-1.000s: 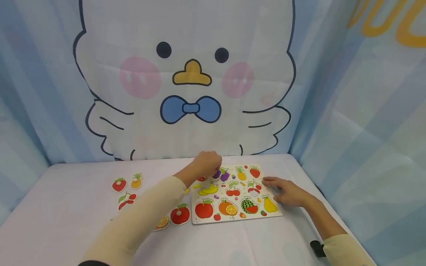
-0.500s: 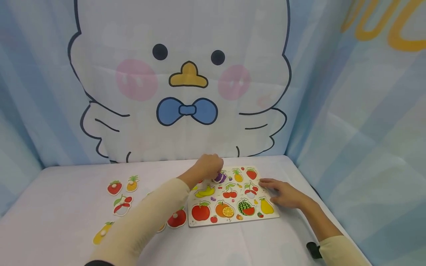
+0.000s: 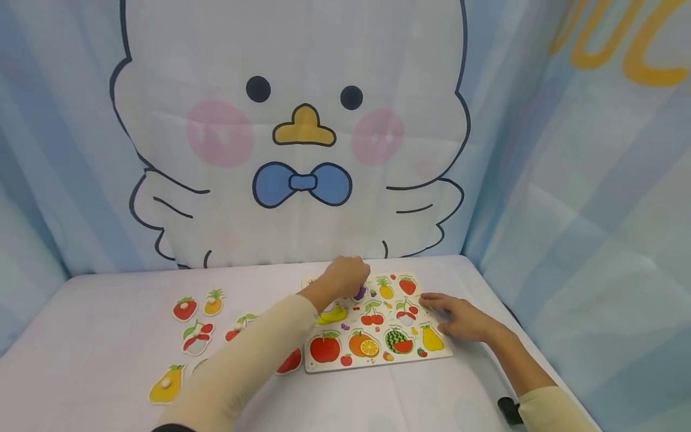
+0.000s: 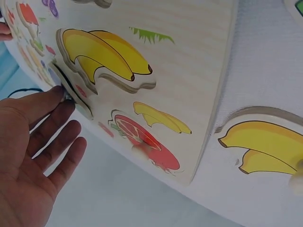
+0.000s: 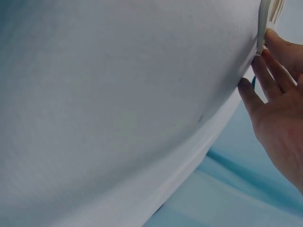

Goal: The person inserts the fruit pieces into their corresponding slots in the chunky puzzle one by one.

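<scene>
My left hand point(image 3: 344, 277) is over the back row of the white wooden fruit puzzle board point(image 3: 345, 343). Its thumb and a finger pinch a grape puzzle piece point(image 4: 72, 89), which stands tilted over the board in the left wrist view; the knob is hidden by the fingertips. Purple grapes show just beside that hand in the head view. A round red fruit piece with a knob point(image 4: 147, 144) sits in the board's corner, near the banana slot point(image 4: 106, 52). My right hand point(image 3: 463, 318) rests with extended fingers against the board's right edge.
Loose knobbed pieces lie left of the board: a strawberry point(image 3: 185, 309), a pineapple point(image 3: 213, 302), cherries point(image 3: 198, 338), a pear point(image 3: 167, 385) and an apple point(image 3: 290, 362). A banana piece point(image 4: 265, 144) lies beside the board. My left sleeve point(image 3: 254, 360) covers part of this area.
My left hand has shifted slightly right over the back row with the grape piece, now covering more of the printed grapes. The right hand stays at the board's edge.
</scene>
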A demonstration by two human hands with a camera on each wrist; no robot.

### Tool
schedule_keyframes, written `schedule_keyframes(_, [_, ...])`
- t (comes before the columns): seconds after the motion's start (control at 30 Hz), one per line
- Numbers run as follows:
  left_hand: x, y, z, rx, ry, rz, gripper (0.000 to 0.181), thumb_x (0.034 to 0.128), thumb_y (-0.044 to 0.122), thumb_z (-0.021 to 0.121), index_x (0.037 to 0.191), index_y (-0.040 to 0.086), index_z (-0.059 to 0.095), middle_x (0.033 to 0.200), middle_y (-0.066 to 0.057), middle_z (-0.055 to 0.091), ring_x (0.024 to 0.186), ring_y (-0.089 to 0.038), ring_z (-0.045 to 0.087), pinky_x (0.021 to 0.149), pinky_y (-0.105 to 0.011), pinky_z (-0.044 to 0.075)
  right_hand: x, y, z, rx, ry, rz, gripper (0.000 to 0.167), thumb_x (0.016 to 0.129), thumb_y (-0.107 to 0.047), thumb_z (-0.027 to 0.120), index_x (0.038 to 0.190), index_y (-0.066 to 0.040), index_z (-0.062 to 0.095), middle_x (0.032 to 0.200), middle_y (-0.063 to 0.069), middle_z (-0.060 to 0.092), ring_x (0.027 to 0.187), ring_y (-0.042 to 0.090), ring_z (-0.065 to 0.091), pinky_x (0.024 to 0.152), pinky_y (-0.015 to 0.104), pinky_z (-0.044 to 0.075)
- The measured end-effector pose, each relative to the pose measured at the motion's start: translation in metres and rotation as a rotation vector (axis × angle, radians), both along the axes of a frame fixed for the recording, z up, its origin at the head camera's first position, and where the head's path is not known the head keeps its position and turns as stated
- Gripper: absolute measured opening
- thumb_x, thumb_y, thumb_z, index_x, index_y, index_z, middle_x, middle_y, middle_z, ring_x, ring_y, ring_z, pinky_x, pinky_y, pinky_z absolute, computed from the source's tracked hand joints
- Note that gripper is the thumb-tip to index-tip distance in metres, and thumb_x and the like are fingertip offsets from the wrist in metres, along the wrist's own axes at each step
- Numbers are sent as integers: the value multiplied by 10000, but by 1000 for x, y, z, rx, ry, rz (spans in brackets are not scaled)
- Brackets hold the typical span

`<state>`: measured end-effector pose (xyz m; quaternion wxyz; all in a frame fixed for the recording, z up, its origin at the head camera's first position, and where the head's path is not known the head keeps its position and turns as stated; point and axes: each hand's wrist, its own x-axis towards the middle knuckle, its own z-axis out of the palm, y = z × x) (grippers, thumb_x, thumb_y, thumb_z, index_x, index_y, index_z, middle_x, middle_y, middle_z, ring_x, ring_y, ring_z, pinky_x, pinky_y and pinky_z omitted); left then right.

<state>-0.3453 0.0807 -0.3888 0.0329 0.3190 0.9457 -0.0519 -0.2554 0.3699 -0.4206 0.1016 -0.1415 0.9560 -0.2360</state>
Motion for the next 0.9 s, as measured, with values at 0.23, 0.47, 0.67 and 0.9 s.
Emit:
schedule_keyframes(0.23, [-2,-1,-2,15,13,7,322,942,280,791,1228,157,710,1020,-13,689,883,-156,613,911,-310,556,0,-1,0,2,24,17,612,910,30,682,1501,-68,552,1624,151,441,1498,479,361,1156,622,393])
schedule_keyframes(0.47, [-2,1,-6,14,-4,16,372,913,297,821,1239,161,703,1031,-20,685,889,-157,612,923,-310,563,1,-1,-1,-1,18,13,612,910,32,678,1500,-67,551,1625,155,439,1497,480,361,1157,622,393])
schedule_keyframes(0.67, [-1,0,-9,40,-12,21,356,910,291,823,1219,158,705,1036,-20,690,895,-154,629,923,-299,578,1,-2,0,3,18,12,612,910,28,682,1500,-75,555,1627,148,437,1500,473,360,1159,619,392])
schedule_keyframes(0.9, [0,-1,-11,61,-50,33,340,896,292,836,1192,164,726,1051,-12,709,909,-148,644,916,-299,584,3,-2,1,-4,9,9,615,902,29,688,1494,-79,563,1624,149,441,1496,476,364,1155,620,396])
